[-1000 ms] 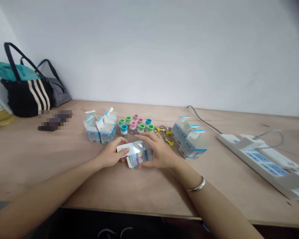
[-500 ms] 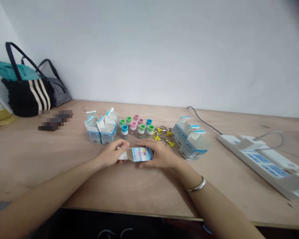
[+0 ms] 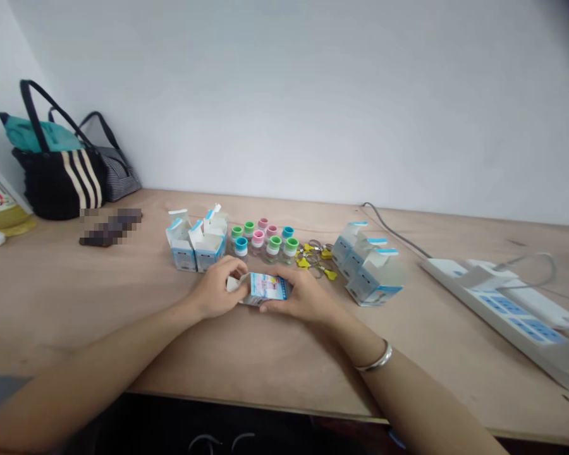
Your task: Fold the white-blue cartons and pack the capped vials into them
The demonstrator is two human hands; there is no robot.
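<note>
A: Far left first?
B: Bottle with yellow liquid at the edge, then a black striped tote bag with a grey striped bag behind it, both against the wall. Blurred dark item just in front, lying on the counter.

A: Middle?
B: Open small cartons, flaps up, standing in a cluster. Right beside them little vials with green, pink and blue caps in two rows. Yellow-tagged key rings right of the vials.

A: Hands?
B: Left hand and right hand meet on one small blue-and-white carton, lying on its side, low over the counter just in front of the vials. Left grip pinches the flap end, fingers curled on it. Right grip wraps the other end, thumb and fingers closed around the carton body. Silver bangle on the right wrist.

A: Is the carton touching the counter?
B: Can't tell, hands cover the underside.

A: Right side?
B: Second group of open cartons, tipped over. Further right a white power strip with a grey cable running back to the wall.
</note>
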